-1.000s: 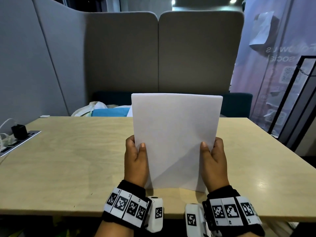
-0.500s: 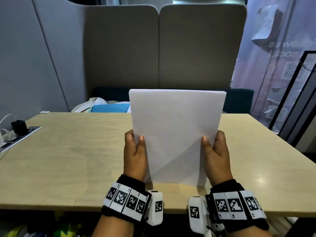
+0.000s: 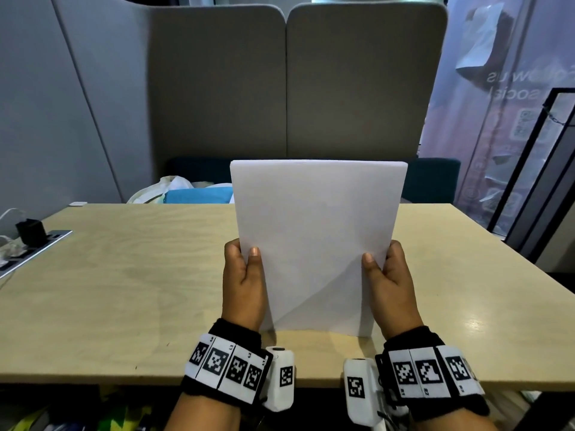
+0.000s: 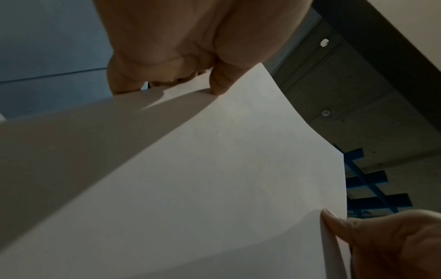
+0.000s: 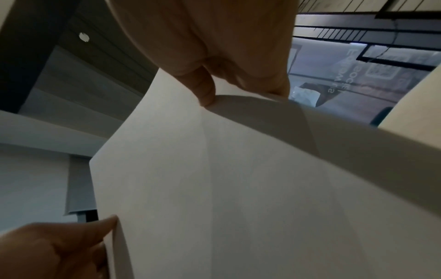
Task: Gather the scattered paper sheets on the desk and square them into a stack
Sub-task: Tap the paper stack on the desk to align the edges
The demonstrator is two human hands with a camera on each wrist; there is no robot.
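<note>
A stack of white paper sheets (image 3: 317, 244) stands upright on its lower edge on the light wooden desk (image 3: 124, 290), its edges lined up. My left hand (image 3: 244, 275) grips the stack's left edge, thumb on the near face. My right hand (image 3: 387, 278) grips the right edge the same way. In the left wrist view the paper (image 4: 190, 188) fills the frame, with the left hand (image 4: 181, 56) pinching it at the top and the right hand (image 4: 393, 245) at the lower right. The right wrist view mirrors this: paper (image 5: 238, 188), right hand (image 5: 226, 56), left hand (image 5: 59, 249).
A power strip with a black plug (image 3: 29, 234) lies at the desk's left edge. Grey padded partitions (image 3: 280, 88) rise behind the desk, with a blue and white bundle (image 3: 186, 194) on the seat beyond. A black metal frame (image 3: 535, 181) stands to the right.
The stack stays upright in both hands and has shifted only slightly; the view has tipped down a little. The grips are unchanged.
</note>
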